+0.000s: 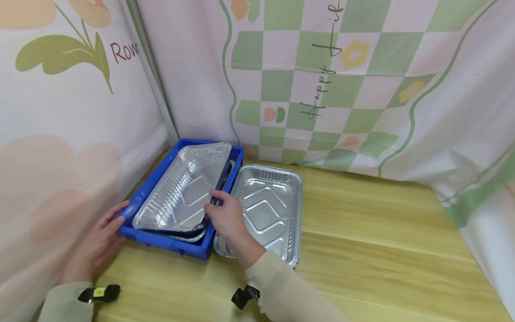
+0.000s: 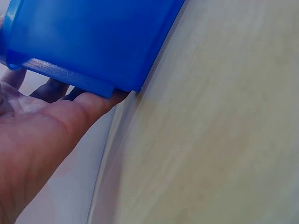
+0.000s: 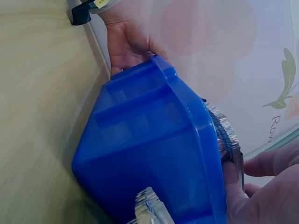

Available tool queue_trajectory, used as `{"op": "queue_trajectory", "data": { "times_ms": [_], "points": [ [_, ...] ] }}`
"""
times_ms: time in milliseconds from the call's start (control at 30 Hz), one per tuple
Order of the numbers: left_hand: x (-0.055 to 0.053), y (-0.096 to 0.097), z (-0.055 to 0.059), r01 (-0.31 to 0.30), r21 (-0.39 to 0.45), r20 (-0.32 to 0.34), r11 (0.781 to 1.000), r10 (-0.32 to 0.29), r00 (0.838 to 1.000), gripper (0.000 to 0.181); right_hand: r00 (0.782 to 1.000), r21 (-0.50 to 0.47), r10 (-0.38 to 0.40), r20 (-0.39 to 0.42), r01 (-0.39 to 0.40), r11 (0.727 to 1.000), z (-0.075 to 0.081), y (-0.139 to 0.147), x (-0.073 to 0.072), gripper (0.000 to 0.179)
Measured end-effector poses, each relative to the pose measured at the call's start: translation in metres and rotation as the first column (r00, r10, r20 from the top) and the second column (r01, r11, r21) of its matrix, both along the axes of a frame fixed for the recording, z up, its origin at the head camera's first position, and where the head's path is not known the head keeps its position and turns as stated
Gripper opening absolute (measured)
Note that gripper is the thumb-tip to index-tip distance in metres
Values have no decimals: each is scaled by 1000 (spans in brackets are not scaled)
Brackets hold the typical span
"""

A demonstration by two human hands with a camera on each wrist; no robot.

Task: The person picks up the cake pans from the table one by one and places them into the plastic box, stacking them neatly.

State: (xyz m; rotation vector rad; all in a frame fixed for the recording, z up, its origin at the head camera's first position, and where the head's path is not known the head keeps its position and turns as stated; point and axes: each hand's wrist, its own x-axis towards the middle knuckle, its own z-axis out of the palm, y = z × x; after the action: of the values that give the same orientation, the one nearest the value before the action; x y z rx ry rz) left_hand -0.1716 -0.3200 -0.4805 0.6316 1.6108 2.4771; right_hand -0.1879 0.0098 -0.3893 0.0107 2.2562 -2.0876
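Note:
A blue plastic bin (image 1: 169,243) stands on the table, holding foil trays. The uppermost foil tray (image 1: 193,185) lies tilted across the bin, partly above its rim. My right hand (image 1: 229,219) pinches that tray's near right edge between thumb and fingers; in the right wrist view, the thumb is beside the foil edge (image 3: 229,133). At the bin's near left corner, my left hand (image 1: 98,241) grips the bin, thumb on the near side. The left wrist view shows the thumb against the blue wall (image 2: 93,42), with other fingers partly hidden behind.
Another foil tray (image 1: 263,212) lies on the wooden table (image 1: 362,241), right beside the bin. Patterned curtains (image 1: 322,89) hang behind and along the left side, close to the bin. Below the uppermost tray, more foil and something dark show inside the bin.

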Motion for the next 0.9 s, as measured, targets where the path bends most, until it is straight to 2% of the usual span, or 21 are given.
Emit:
{"op": "queue_trajectory", "data": {
  "times_ms": [300, 600, 900],
  "points": [
    [0, 1, 0, 17, 30, -3, 999, -17, 1000, 48, 999, 130, 41, -1, -40, 991, 6, 11, 2, 51],
    [0, 2, 1, 16, 45, 7, 999, -16, 1000, 50, 999, 72, 38, -2, -38, 997, 10, 22, 5, 50],
    [2, 2, 3, -13, 20, 27, 1000, 13, 1000, 48, 999, 19, 32, -30, -31, 999, 5, 25, 8, 39]
  ]
}}
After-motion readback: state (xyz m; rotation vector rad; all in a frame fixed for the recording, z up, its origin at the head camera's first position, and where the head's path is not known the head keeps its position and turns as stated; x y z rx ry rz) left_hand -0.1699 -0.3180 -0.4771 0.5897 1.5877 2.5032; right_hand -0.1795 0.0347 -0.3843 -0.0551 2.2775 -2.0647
